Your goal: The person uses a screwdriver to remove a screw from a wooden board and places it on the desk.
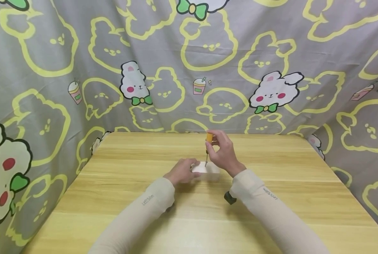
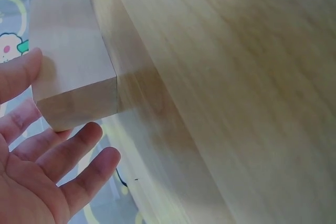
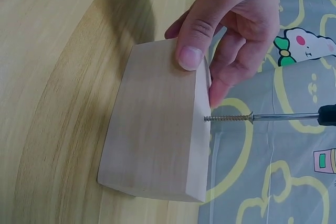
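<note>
My left hand (image 1: 183, 171) grips one end of a pale wooden block (image 3: 152, 121) on the table, the thumb on one long face and fingers on the far side. A threaded screw (image 3: 228, 118) stands in the block's upper face, its tip at the wood and most of its thread exposed. Above the block, my right hand (image 1: 223, 151) holds a screwdriver (image 1: 209, 137) by its orange handle, thumb and fingers round it. The metal shaft points down and meets the screw head. In the right wrist view the handle and my right hand are out of frame.
The block rests on a wood-grain table (image 1: 128, 204), toward its far side. A grey curtain (image 1: 163, 46) with yellow outlines and white cartoon animals hangs behind the table and along its sides. A small black object (image 1: 230, 198) shows by the right sleeve.
</note>
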A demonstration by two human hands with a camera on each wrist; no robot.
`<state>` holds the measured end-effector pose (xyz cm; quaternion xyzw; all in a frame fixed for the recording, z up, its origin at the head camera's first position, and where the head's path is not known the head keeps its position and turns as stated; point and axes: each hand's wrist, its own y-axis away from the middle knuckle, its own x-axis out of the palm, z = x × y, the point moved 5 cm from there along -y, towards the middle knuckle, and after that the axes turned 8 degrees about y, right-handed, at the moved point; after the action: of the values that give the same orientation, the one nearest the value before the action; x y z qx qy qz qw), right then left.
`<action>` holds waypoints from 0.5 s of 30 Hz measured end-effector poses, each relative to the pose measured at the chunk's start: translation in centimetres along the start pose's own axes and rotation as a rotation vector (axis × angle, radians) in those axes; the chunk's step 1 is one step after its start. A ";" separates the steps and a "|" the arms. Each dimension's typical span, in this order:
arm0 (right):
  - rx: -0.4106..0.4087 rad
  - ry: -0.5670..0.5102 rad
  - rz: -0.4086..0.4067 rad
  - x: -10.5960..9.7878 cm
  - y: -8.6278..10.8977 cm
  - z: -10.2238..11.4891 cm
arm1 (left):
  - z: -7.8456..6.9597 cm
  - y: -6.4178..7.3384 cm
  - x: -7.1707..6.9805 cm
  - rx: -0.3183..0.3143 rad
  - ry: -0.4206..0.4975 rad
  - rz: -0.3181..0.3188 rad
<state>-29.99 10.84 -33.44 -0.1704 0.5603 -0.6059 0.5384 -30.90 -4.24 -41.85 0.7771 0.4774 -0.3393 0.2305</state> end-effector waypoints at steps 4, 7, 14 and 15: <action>-0.003 -0.002 0.002 0.0 0.0 -0.1 | 0.0 0.0 0.0 -0.003 -0.007 0.001; -0.001 0.023 0.003 0.0 0.0 -0.1 | 0.1 0.0 0.0 -0.008 -0.004 0.002; 0.004 0.056 0.011 0.1 0.1 0.0 | 0.2 -0.1 0.0 -0.006 0.003 0.004; 0.004 0.054 0.011 0.1 0.1 0.0 | 0.2 -0.1 0.0 -0.006 0.003 0.004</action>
<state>-29.99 10.76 -33.55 -0.1497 0.5745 -0.6085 0.5266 -31.00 -4.34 -41.99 0.7780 0.4769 -0.3364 0.2328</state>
